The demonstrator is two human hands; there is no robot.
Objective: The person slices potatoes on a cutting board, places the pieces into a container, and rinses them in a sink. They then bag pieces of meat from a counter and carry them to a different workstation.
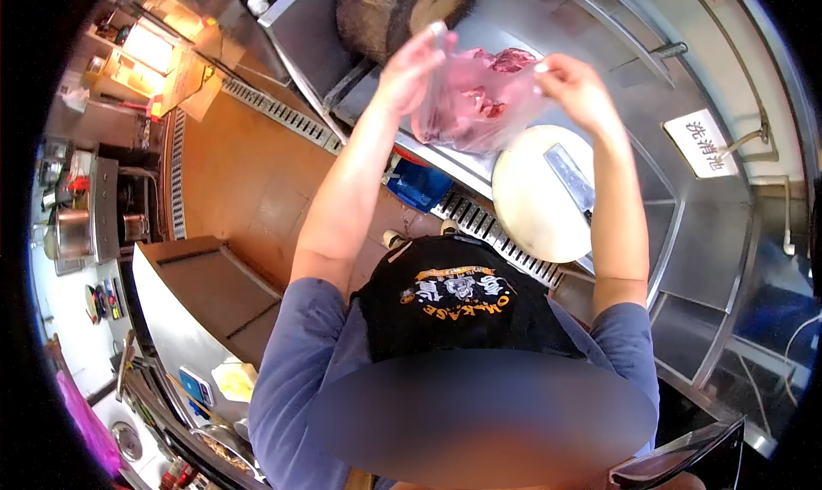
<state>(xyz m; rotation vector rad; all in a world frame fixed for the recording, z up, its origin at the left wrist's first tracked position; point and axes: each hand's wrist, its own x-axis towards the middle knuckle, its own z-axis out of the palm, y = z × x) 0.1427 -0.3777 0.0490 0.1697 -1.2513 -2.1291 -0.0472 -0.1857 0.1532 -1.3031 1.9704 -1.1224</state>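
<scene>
A clear plastic bag point(437, 104) with raw red meat point(511, 60) in and around its mouth rests on the steel counter. My left hand point(413, 68) is closed on the bag's left edge, fingertips pointing up. On the other side, my right hand point(575, 89) pinches the bag's right edge between thumb and fingers. The plastic is stretched between both hands. Just below my right hand lies a round white cutting board point(527, 203), with a cleaver point(568, 175) flat on it, partly hidden by my right forearm.
A thick round wooden block point(368, 14) stands at the counter's back left. Steel sinks point(693, 284) line the right side, below a white sign point(700, 143). A blue plastic container point(418, 184) sits on the floor by the drain grate point(479, 229). A phone point(196, 387) lies on the left-hand table.
</scene>
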